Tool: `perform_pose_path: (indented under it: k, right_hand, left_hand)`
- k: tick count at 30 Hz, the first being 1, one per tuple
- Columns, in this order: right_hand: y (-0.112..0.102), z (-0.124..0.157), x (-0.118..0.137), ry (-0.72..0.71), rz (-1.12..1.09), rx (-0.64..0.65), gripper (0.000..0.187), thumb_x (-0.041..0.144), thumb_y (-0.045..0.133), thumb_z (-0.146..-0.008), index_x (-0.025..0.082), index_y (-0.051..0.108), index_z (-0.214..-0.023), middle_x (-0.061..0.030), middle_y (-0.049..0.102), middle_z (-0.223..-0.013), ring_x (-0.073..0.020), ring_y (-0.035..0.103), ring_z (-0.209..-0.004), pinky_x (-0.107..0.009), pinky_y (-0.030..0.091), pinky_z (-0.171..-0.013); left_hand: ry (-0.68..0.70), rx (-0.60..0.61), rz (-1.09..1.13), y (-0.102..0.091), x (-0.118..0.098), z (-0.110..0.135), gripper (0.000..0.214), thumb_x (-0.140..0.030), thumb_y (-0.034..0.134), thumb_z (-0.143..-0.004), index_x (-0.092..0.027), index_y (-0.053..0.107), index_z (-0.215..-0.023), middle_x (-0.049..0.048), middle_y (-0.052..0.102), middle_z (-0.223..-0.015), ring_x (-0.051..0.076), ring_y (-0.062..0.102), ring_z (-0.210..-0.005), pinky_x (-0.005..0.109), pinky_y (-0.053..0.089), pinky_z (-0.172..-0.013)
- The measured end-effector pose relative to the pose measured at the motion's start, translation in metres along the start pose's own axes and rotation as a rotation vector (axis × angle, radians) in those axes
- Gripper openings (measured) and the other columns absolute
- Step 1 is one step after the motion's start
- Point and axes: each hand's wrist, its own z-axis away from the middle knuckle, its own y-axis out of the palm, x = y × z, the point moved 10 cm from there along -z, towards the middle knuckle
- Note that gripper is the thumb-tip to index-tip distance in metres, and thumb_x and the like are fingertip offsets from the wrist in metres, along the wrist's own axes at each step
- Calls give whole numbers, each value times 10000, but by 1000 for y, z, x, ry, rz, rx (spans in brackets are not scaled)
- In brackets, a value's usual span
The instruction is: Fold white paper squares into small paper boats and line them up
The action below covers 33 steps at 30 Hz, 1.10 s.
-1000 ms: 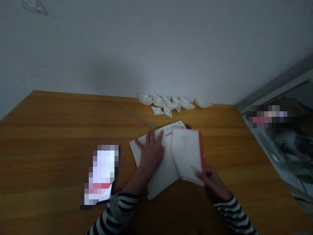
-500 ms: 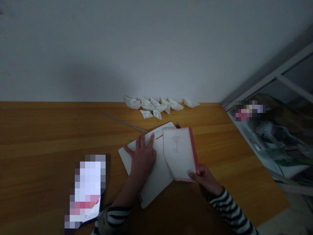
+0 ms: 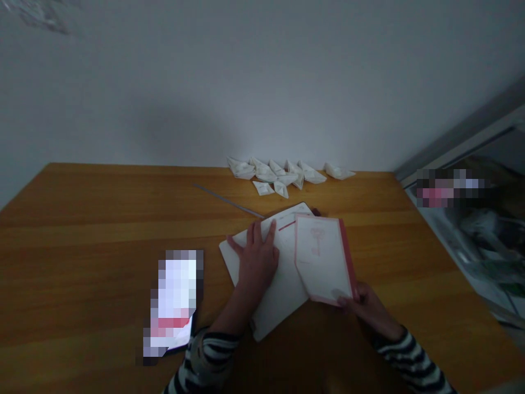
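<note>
An open white notebook lies on the wooden table. My left hand rests flat on its left page, fingers spread. My right hand pinches the lower corner of a pink-edged page that bears a faint key drawing and stands lifted over the notebook's right side.
Several folded white paper boats sit against the wall at the back. A thin grey ruler lies diagonally behind the notebook. A lit phone lies at the front left. The table's right edge borders a cluttered area.
The view has swung slightly. My hands stay on the notebook and the pink-edged page, which is held about the same.
</note>
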Motion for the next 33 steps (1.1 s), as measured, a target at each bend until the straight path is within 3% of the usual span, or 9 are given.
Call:
perform_pose_path:
  k: [3, 15, 18, 25, 29, 33]
  right_hand:
    - [5, 2, 3, 11, -10, 64, 491, 562, 697, -788, 158, 665, -510, -51, 659, -538, -152, 585, -542, -248, 449, -544]
    - [-5, 3, -3, 53, -99, -26, 467, 542, 717, -792, 150, 703, -539, -90, 715, -573, -183, 656, -543, -268, 515, -557]
    - [-2, 3, -2, 80, -91, 8, 477, 559, 709, -789, 151, 715, -543, -95, 722, -581, -194, 670, -554, -278, 533, -578]
    - [-7, 7, -21, 81, -192, -33, 420, 495, 711, -812, 152, 717, -570, -93, 734, -617, -201, 681, -581, -282, 534, -593]
    - [-13, 8, -17, 75, -156, -85, 437, 508, 700, -820, 161, 705, -555, -82, 719, -600, -196, 675, -589, -280, 535, -619]
    - [-10, 9, -9, 111, -82, -41, 421, 525, 716, -796, 162, 721, -583, -77, 712, -589, -194, 656, -553, -273, 525, -570]
  left_hand:
    - [-3, 2, 4, -1, 0, 0, 589, -185, 417, -897, -230, 419, -1485, 211, 425, -1491, 353, 368, -1389, 824, 108, -1034]
    - [5, -12, 4, 4, 2, 1, 597, -195, 421, -898, -236, 403, -1494, 210, 407, -1504, 355, 352, -1401, 824, 87, -1037]
    - [5, -6, 6, 3, 2, 1, 598, -200, 431, -895, -235, 408, -1492, 208, 408, -1505, 362, 351, -1400, 823, 96, -1038]
    - [9, 3, 3, 5, 2, 1, 604, -205, 421, -900, -246, 389, -1501, 207, 409, -1501, 364, 351, -1395, 833, 108, -1024]
    - [4, -9, -1, 5, 2, 1, 596, -211, 418, -904, -246, 387, -1499, 205, 414, -1491, 349, 355, -1393, 828, 90, -1031]
    - [8, -4, -1, 4, 1, 1, 584, -228, 420, -911, -255, 395, -1494, 195, 413, -1499, 342, 348, -1402, 811, 74, -1050]
